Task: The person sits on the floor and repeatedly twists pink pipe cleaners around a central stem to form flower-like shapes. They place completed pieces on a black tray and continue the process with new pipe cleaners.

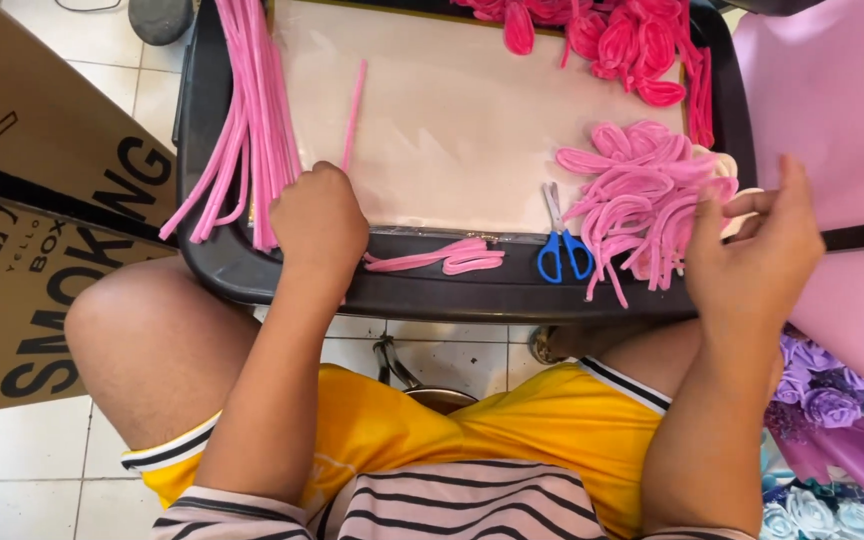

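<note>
The left hand (319, 225) was curled into a loose fist on the near-left part of the dark plastic tray (452, 292), its knuckles up; what the fingers closed on could not be seen, though the hand lay against the lower ends of the bundle of straight pink pipe cleaners (247, 120) that fanned along the tray's left side. A single straight pink pipe cleaner (354, 100) ran up from just above the hand across the pale sheet (452, 130) lining the tray.

The right hand (760, 255) was held at the tray's right edge, fingers spread and partly bent, fingertips touching the pile of looped light-pink pipe cleaners (642, 195); whether it pinched one of them could not be told.

Between the two hands, on the tray's near rim, lay a few folded pink pipe cleaner pieces (447, 258), and just right of them small blue-handled scissors (562, 245), blades pointing away from the person. At the far right of the tray sat a heap of darker pink loops (632, 40).

The tray rested over the person's knees, above yellow shorts (432, 430). A brown cardboard box (32, 200) stood to the left on the white tiled floor (22, 460); purple fabric roses (822, 395) lay to the right.
</note>
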